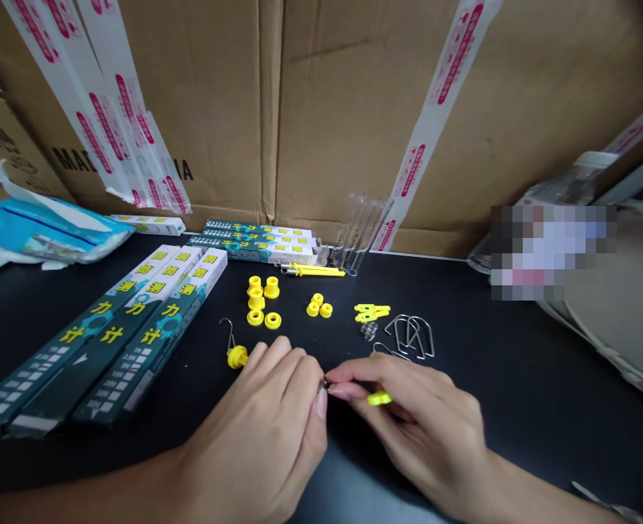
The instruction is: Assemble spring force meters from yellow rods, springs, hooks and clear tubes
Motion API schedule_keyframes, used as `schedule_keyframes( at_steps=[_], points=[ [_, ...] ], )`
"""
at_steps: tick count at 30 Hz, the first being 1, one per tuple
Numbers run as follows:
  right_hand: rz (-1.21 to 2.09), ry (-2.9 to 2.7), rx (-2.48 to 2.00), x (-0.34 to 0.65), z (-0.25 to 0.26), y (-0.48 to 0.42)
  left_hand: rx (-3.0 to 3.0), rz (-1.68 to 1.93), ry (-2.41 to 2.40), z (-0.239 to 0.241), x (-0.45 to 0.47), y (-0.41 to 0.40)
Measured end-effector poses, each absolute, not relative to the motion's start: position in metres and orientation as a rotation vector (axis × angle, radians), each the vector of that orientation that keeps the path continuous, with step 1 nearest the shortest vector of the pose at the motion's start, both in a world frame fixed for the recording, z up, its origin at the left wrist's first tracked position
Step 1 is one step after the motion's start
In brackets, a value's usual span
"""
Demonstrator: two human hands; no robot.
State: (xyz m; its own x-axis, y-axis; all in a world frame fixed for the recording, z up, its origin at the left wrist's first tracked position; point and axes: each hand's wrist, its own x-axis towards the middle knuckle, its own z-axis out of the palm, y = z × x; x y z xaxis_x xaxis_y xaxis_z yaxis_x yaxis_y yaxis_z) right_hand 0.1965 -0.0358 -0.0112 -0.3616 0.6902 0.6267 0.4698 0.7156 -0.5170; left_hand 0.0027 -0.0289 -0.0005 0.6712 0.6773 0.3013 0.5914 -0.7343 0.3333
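Note:
My left hand (267, 422) and my right hand (420, 422) meet at the fingertips over the black table (518, 378). Between them they pinch a small metal piece (326, 384), too small to name. A small yellow plastic part (379, 398) sticks out from under my right fingers. Just left of my left hand lies a yellow cap with a wire hook (234, 351). Beyond the hands lie yellow plastic rings (263, 300), two more yellow caps (319, 306), yellow flat pieces (372, 313), a small spring (369, 330) and bent wire hooks (410, 335).
Three long dark green boxes (108, 349) lie at the left, more boxes (256, 241) at the back beside clear tubes (361, 233). Blue-white plastic packets (43, 229) sit far left. Cardboard boxes (321, 109) wall the back. A bag (605, 313) lies at the right.

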Motion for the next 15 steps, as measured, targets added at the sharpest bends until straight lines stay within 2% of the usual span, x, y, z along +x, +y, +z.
schedule_keyframes(
  at_steps=[5, 11, 15],
  points=[
    [0.522, -1.908, -1.068, 0.189, -0.002, -0.039, 2.756, 0.649, 1.018, -0.002, 0.004, -0.029],
    [0.925, -1.742, -1.299, 0.188, 0.001, -0.04, 2.944, 0.751, 1.118, -0.008, 0.007, -0.029],
    [1.091, -1.633, -1.371, 0.189, 0.003, -0.037, 2.83, 0.854, 1.128, -0.007, 0.007, -0.029]
  ],
)
